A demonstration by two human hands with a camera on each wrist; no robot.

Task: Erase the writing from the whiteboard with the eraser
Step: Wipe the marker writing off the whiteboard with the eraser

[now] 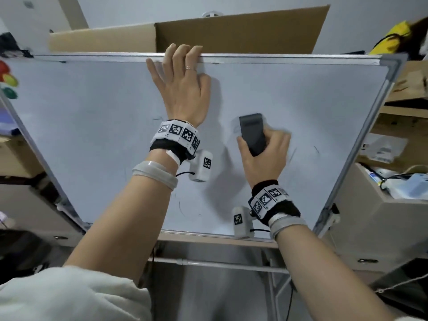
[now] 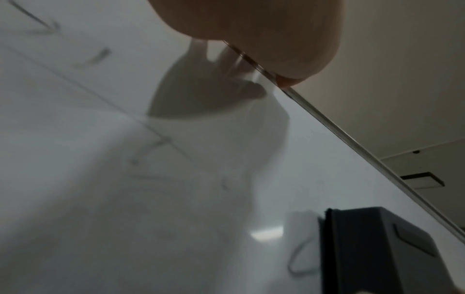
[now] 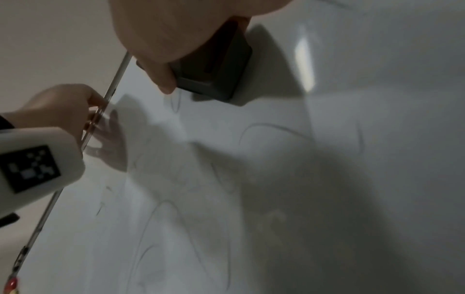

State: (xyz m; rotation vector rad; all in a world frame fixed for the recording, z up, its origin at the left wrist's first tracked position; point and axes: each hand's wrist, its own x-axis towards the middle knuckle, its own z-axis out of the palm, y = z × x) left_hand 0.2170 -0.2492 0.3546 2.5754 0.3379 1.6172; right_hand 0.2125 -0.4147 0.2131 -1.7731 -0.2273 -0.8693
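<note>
A whiteboard [image 1: 92, 126] with a metal frame fills the head view; only faint thin pen traces [image 1: 180, 208] are left on it. My right hand [image 1: 266, 156] grips a dark grey eraser [image 1: 252, 134] and presses it flat on the board right of centre. The eraser [image 2: 377, 252] sits beside a faint loop of ink [image 2: 298, 260], and in the right wrist view the eraser [image 3: 219, 69] has thin curved lines [image 3: 264, 127] below it. My left hand [image 1: 183, 84] lies against the board, its fingers hooked over the top frame [image 1: 278, 57].
A cardboard box [image 1: 231, 33] stands behind the board's top edge. Coloured magnets [image 1: 8, 79] sit at the left edge. Shelves with boxes and cables [image 1: 393, 172] are on the right. A metal stand [image 1: 220, 262] runs under the board.
</note>
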